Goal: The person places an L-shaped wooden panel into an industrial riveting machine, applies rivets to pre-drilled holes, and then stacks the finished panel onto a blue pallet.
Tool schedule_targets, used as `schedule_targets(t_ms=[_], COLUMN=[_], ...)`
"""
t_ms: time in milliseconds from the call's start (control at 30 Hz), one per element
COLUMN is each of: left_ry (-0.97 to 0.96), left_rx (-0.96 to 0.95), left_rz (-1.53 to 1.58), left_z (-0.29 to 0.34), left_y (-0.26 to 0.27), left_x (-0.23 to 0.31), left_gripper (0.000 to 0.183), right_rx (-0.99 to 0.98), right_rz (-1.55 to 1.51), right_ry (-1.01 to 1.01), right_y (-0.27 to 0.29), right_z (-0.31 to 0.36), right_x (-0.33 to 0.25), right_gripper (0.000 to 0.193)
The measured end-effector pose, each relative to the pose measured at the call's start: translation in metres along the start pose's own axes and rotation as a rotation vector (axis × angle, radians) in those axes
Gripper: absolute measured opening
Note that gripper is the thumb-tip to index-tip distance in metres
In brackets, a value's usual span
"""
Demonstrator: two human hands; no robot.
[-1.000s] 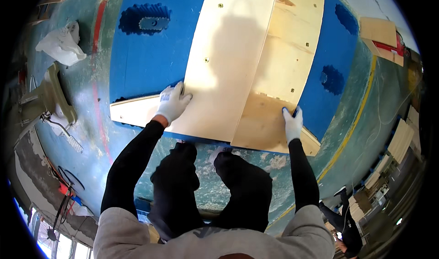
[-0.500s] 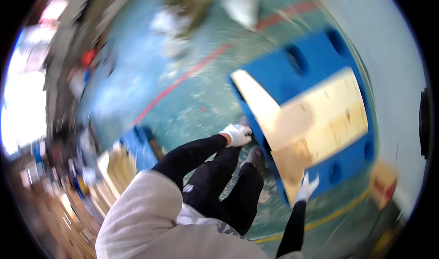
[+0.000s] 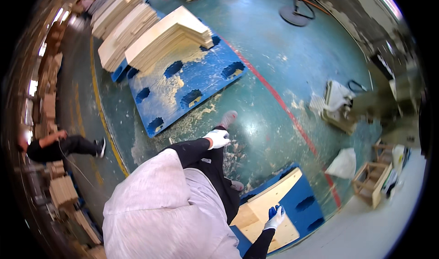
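Note:
My left hand, in a white glove, hangs beside my leg with its fingers loosely bent and nothing visible in them. My right hand, also gloved, has blue on the fingers; these are half curled and apart, with no held thing to be made out. It appears above light wooden boards that lie on a low blue pallet at the lower right. Farther ahead to the left, a larger blue pallet bears a stack of angled plywood pieces, with sawdust scattered around it.
More plywood stacks stand at the far left. Another person is by the left edge, near piled wood. A white sack and a small wooden frame are at right. A round-based stand is at the back.
My view has swung left, bringing the large pallet with the plywood stack ahead of me. The small pallet now lies at the lower right. My right hand's fingers are more curled.

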State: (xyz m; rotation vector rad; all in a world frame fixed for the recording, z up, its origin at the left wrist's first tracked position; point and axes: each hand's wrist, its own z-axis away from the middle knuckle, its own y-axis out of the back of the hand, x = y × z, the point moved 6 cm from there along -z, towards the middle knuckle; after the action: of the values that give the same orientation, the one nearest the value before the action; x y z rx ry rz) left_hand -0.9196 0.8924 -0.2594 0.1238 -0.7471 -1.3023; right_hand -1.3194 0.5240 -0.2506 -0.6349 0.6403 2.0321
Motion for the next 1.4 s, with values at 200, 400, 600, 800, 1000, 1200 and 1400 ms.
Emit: schedule_targets(t_ms=[200, 400, 600, 800, 1000, 1200, 1400], left_ry=[0.207, 0.281, 0.544, 0.431, 0.506, 0.248, 0.034], left_rx=[0.649, 1.049, 1.096, 1.289, 0.866, 1.007, 0.922], left_rz=[0.358, 0.497, 0.431, 0.434, 0.114, 0.428, 0.603], left_z=[-0.138, -0.367, -0.493, -0.519, -0.36, -0.129, -0.034], left_y=[0.198, 0.455, 0.609, 0.605, 0.504, 0.424, 0.357], left_x=[-0.135, -0.235, -0.275, -0.316, -0.266, -0.131, 0.04], left_gripper=[0.07, 0.086, 0.12, 0.097, 0.098, 0.095, 0.097], right_rx=[-0.092, -0.298, -0.341, -0.36, -0.57, -1.023, -1.241], right_rz=[0.287, 0.46, 0.565, 0.584, 0.534, 0.462, 0.29], right_ry=[0.049, -0.232, -0.392, -0.342, -0.188, -0.291, -0.121], right_y=[-0.205, -0.433, -0.535, -0.612, -0.738, -0.891, -0.893], right_z=[-0.017, -0.032, -0.01, -0.031, -0.047, 0.021, 0.09], right_x=[-0.093, -0.056, -0.053, -0.102, -0.15, -0.145, -0.217], right_gripper=[0.027, 0.024, 0.032, 0.028, 0.029, 0.071, 0.031])
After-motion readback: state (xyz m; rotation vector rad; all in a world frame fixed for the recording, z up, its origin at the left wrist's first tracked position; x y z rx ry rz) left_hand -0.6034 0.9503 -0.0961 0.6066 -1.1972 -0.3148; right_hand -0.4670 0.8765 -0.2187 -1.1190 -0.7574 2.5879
